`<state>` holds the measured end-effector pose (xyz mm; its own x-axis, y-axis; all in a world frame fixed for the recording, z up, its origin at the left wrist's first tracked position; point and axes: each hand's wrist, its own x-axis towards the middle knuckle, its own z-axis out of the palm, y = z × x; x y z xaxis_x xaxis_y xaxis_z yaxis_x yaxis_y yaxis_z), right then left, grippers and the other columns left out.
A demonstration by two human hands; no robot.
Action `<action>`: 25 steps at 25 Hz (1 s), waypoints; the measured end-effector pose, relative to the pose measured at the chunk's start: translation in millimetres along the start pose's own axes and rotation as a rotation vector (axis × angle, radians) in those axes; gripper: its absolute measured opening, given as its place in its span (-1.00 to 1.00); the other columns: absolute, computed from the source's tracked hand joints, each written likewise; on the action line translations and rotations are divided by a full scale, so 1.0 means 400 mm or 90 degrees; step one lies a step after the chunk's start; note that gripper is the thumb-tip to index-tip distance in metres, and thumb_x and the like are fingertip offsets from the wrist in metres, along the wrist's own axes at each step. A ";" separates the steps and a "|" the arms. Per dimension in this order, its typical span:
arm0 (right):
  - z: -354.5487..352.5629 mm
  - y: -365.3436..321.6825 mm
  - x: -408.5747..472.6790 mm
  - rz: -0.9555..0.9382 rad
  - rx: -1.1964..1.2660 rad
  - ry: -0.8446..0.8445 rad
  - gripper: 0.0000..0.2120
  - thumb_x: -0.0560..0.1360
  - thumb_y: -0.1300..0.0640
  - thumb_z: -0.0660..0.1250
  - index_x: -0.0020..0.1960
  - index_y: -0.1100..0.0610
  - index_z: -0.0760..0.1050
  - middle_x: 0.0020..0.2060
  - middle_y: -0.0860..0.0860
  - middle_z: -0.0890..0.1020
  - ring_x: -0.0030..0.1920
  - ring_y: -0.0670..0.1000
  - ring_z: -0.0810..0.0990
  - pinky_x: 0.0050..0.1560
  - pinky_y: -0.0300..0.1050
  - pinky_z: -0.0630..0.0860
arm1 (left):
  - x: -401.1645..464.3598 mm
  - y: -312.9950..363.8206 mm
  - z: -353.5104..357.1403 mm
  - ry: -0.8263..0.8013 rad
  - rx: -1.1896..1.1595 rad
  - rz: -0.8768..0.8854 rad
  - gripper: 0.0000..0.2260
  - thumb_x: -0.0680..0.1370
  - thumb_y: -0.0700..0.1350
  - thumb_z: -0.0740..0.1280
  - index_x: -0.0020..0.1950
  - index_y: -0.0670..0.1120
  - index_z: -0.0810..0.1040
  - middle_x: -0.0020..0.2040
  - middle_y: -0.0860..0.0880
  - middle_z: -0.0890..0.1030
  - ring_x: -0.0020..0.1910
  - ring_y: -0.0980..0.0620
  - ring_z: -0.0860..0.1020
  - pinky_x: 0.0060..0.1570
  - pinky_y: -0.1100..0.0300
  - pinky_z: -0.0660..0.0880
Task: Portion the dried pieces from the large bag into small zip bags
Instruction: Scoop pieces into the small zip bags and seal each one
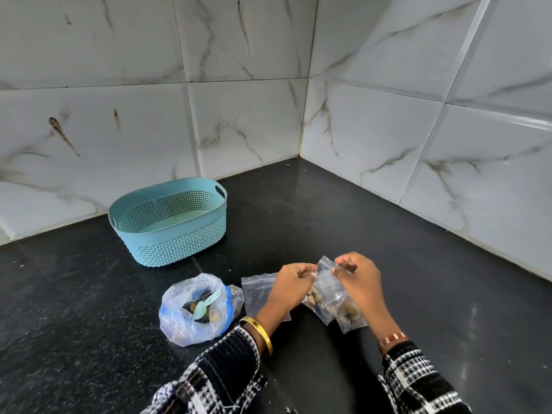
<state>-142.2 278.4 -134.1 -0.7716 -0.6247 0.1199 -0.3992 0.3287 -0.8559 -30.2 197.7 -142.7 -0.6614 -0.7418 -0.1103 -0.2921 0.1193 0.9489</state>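
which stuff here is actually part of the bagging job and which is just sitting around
In the job:
- large bag holding dried pieces and a scoop
- filled small zip bag, top edge pinched by left hand and right hand
- another small zip bag flat on the counter

Lying about:
- blue basket near the wall
- black counter

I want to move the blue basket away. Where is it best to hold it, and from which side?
Probably grip the basket by its two handle slots in the rim, at the short ends, coming from above with both hands: it stands upright, mouth open and ends unobstructed.
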 end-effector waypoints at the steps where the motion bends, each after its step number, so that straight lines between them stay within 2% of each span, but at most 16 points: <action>1: 0.001 -0.003 -0.002 -0.008 -0.005 0.002 -0.85 0.40 0.35 0.37 -0.17 0.12 0.52 -0.22 0.00 0.58 -0.18 -0.04 0.54 -0.24 -0.38 0.38 | -0.002 0.002 -0.001 -0.002 -0.002 0.004 -0.74 0.55 -0.28 0.22 0.20 -0.17 0.54 -0.06 -0.01 0.59 -0.26 0.21 0.51 -0.15 0.37 0.49; 4: -0.002 -0.004 -0.003 -0.019 -0.008 0.016 -0.86 0.40 0.34 0.39 -0.17 0.12 0.53 -0.23 0.00 0.59 -0.19 -0.03 0.55 -0.24 -0.40 0.38 | -0.009 0.009 -0.005 -0.006 -0.007 0.012 -0.75 0.55 -0.26 0.23 0.20 -0.16 0.55 -0.05 0.01 0.59 -0.21 0.20 0.53 -0.07 0.31 0.51; 7: -0.006 0.002 -0.006 -0.013 -0.007 0.028 -0.87 0.39 0.34 0.40 -0.17 0.14 0.54 -0.23 0.02 0.60 -0.20 -0.02 0.56 -0.24 -0.40 0.39 | -0.016 0.010 -0.006 -0.009 -0.004 0.017 -0.75 0.55 -0.25 0.24 0.20 -0.14 0.55 -0.07 0.00 0.60 -0.12 0.07 0.57 0.07 0.12 0.54; 9: -0.009 0.005 -0.011 -0.010 -0.014 0.036 -0.88 0.39 0.35 0.38 -0.17 0.15 0.55 -0.23 0.02 0.60 -0.19 -0.02 0.55 -0.24 -0.41 0.38 | -0.018 0.010 -0.005 -0.010 0.008 0.018 -0.75 0.55 -0.24 0.25 0.20 -0.13 0.55 -0.08 -0.01 0.61 -0.08 0.02 0.59 0.10 0.07 0.55; 12: -0.011 0.010 -0.019 0.001 -0.021 0.044 -0.89 0.41 0.34 0.37 -0.16 0.15 0.55 -0.21 0.01 0.60 -0.16 -0.02 0.55 -0.24 -0.41 0.36 | -0.020 0.011 -0.003 -0.008 0.027 0.021 -0.74 0.54 -0.22 0.26 0.22 -0.12 0.54 0.01 -0.01 0.63 -0.01 0.04 0.61 0.14 0.10 0.54; 14: -0.012 0.014 -0.025 -0.003 -0.028 0.058 -0.89 0.41 0.32 0.37 -0.16 0.13 0.55 -0.17 0.03 0.61 -0.13 -0.01 0.57 -0.19 -0.34 0.40 | -0.025 0.013 -0.003 -0.008 0.038 0.030 -0.73 0.54 -0.21 0.26 0.23 -0.11 0.54 0.11 -0.02 0.63 0.04 0.07 0.59 0.18 0.11 0.51; 18: -0.007 -0.005 -0.048 -0.084 -0.095 0.104 -0.90 0.42 0.29 0.38 -0.08 0.16 0.57 -0.12 0.04 0.57 -0.06 0.02 0.54 -0.08 -0.25 0.36 | -0.056 0.034 -0.031 0.001 0.024 0.064 -0.71 0.54 -0.24 0.26 0.27 -0.16 0.50 0.19 -0.03 0.58 0.13 0.14 0.52 0.19 0.29 0.43; 20: 0.012 -0.041 -0.072 -0.148 -0.128 0.125 -0.90 0.41 0.28 0.38 -0.07 0.17 0.58 -0.13 0.04 0.58 -0.06 0.02 0.49 -0.09 -0.22 0.34 | -0.079 0.042 -0.064 0.021 0.015 0.093 -0.71 0.55 -0.24 0.26 0.27 -0.16 0.49 0.17 0.02 0.56 0.14 0.18 0.49 0.17 0.35 0.39; 23: 0.068 -0.094 -0.113 -0.271 -0.160 0.152 -0.88 0.38 0.28 0.42 -0.10 0.16 0.59 -0.16 0.05 0.62 -0.07 0.06 0.49 -0.08 -0.12 0.43 | -0.110 0.032 -0.125 0.081 0.009 0.131 -0.73 0.54 -0.25 0.27 0.24 -0.13 0.53 0.11 0.08 0.57 0.11 0.21 0.51 0.14 0.41 0.40; 25: 0.110 -0.115 -0.130 -0.302 -0.152 0.082 -0.90 0.39 0.27 0.40 -0.10 0.16 0.58 -0.16 0.05 0.60 -0.08 0.05 0.49 -0.08 -0.14 0.43 | -0.127 0.011 -0.167 0.120 -0.002 0.126 -0.74 0.53 -0.27 0.28 0.20 -0.12 0.56 0.08 0.07 0.60 0.05 0.22 0.55 0.10 0.47 0.41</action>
<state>-62.0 264.7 -123.1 -0.5284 -0.6560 0.5389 -0.8077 0.1930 -0.5570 48.3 192.0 -113.1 -0.5652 -0.8140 0.1339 -0.1682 0.2725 0.9473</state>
